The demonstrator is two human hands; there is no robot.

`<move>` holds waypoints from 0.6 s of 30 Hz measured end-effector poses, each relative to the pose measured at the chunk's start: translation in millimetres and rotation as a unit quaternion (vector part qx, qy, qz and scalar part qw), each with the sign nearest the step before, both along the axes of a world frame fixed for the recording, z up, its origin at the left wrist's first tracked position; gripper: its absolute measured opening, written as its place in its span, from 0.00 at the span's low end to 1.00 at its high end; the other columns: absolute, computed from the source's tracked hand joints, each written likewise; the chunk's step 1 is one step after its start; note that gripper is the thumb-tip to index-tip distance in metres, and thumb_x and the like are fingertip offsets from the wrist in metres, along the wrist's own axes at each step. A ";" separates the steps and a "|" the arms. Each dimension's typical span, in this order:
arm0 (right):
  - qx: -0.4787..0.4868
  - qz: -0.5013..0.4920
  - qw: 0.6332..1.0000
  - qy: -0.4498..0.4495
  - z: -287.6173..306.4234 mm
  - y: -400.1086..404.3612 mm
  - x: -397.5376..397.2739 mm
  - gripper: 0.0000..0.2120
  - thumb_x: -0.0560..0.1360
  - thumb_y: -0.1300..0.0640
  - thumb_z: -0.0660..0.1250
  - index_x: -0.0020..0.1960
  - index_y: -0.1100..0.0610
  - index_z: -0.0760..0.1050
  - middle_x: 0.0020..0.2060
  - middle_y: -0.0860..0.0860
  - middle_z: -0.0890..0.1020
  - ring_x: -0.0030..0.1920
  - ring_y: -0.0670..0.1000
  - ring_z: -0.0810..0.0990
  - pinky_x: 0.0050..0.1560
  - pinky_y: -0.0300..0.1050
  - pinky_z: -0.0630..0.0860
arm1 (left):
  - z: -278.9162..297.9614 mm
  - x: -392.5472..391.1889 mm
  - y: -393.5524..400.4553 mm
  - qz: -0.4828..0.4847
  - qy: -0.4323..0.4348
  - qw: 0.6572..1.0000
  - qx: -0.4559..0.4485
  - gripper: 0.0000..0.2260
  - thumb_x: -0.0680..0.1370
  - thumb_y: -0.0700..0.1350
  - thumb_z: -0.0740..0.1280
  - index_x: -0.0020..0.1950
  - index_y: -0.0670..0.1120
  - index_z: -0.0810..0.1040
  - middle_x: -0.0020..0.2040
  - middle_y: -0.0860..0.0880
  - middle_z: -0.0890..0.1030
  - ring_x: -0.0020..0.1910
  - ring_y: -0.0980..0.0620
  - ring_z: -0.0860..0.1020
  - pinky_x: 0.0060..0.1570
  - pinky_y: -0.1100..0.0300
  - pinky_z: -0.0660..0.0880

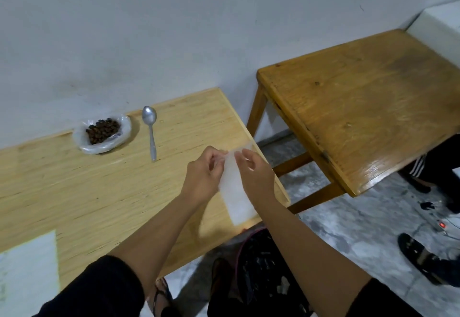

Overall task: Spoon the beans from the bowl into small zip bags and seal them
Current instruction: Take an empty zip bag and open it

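Note:
A small clear zip bag (236,192) hangs above the right end of the light wooden table (99,187). My left hand (202,175) pinches its top edge from the left, and my right hand (256,172) pinches the same top edge from the right. The bag looks empty. Dark brown beans (103,127) lie in a bowl lined with clear plastic (82,140) at the back of the table. A metal spoon (150,130) lies flat just right of the bowl, with its scoop toward the wall.
A white sheet (27,274) lies at the table's near left corner. A darker wooden table (368,102) stands to the right across a gap. Another person's shoe (420,259) and a cable lie on the floor at the right. The wall runs behind both tables.

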State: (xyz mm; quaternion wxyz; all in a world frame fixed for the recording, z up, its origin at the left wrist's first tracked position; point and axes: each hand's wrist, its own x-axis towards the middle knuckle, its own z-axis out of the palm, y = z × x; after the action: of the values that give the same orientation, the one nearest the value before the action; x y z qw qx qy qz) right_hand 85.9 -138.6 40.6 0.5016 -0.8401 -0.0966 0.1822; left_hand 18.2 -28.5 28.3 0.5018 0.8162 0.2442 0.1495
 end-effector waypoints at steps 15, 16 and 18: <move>0.244 0.125 0.954 0.124 75.6 78.0 -61.1 0.19 0.73 0.50 0.70 0.61 0.57 0.77 0.55 0.52 0.82 0.58 0.49 0.80 0.63 0.52 0.74 | 84.8 -75.3 33.8 0.185 -0.164 0.934 -0.257 0.12 0.78 0.50 0.65 0.61 0.52 0.77 0.56 0.53 0.82 0.56 0.56 0.79 0.59 0.50 0.75; 0.251 0.139 0.950 0.122 80.4 84.2 -67.6 0.18 0.74 0.53 0.69 0.62 0.58 0.76 0.56 0.52 0.82 0.58 0.48 0.79 0.64 0.51 0.73 | 89.8 -80.0 40.4 0.202 -0.173 0.925 -0.271 0.12 0.78 0.49 0.65 0.61 0.50 0.78 0.55 0.52 0.82 0.55 0.56 0.80 0.58 0.51 0.76; 0.260 0.163 0.945 0.117 86.8 97.5 -79.5 0.16 0.75 0.59 0.67 0.62 0.60 0.75 0.56 0.52 0.82 0.59 0.47 0.79 0.65 0.49 0.72 | 99.3 -89.6 55.3 0.225 -0.192 0.906 -0.303 0.12 0.77 0.47 0.67 0.59 0.46 0.79 0.52 0.49 0.83 0.53 0.55 0.81 0.56 0.52 0.78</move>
State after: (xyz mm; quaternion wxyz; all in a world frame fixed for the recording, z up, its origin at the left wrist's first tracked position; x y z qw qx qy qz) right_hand 6.3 -41.1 127.4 0.6736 -0.6262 -0.2168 0.3272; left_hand -71.4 26.8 127.6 0.7150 0.5040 0.3539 0.3310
